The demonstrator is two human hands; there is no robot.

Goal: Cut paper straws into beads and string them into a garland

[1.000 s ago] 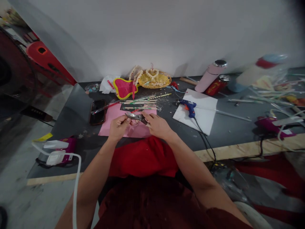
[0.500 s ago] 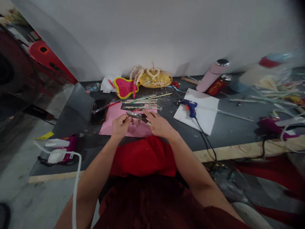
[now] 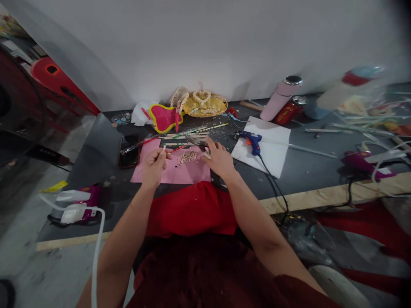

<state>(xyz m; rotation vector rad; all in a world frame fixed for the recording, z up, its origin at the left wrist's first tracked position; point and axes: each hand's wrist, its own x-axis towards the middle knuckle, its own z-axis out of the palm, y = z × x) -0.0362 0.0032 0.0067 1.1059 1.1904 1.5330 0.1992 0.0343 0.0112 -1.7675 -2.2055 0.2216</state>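
My left hand (image 3: 153, 166) is closed in a pinch around a small, thin white piece (image 3: 165, 148), held above the left part of the pink sheet (image 3: 167, 175). My right hand (image 3: 218, 159) grips a pair of cutting pliers (image 3: 194, 140), whose metal jaws point left over the thin sticks. Part of the handles is hidden by the fingers. Between the hands, a heap of small pale cut pieces (image 3: 189, 157) lies on the pink sheet. Several thin pale and green sticks (image 3: 183, 136) rest just beyond.
A phone (image 3: 129, 150) lies to the left. Behind stand a pink and yellow butterfly-shaped piece (image 3: 165, 119) and a yellow basket (image 3: 205, 112). Rightward are a blue glue gun (image 3: 252, 140) on a white board (image 3: 276, 160), a pink flask (image 3: 281, 99) and a red can (image 3: 291, 110).
My hands have moved apart. The pliers have left the left hand's piece and shifted right and away from me, uncovering the heap of cut pieces. The whole view has shifted slightly.
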